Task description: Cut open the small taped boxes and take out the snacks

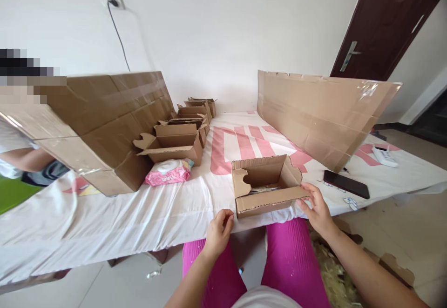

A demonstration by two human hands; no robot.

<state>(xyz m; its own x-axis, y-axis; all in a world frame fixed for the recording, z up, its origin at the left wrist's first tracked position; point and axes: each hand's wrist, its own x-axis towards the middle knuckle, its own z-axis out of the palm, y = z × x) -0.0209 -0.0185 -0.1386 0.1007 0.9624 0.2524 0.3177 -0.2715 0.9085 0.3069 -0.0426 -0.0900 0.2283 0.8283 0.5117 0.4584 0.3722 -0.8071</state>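
Observation:
An open cardboard box stands at the table's front edge, its flaps raised. Some flat items, too small to name, lie inside it. My right hand grips the right end of the box's front flap, thumb in front and fingers behind. Just off the box's front left corner, my left hand is closed with its fingers curled; nothing shows in it.
Several open cardboard boxes line a large cardboard panel on the left, with a pink wipes pack in front. Another panel stands right, near a black phone and a white device. A person's arm shows far left.

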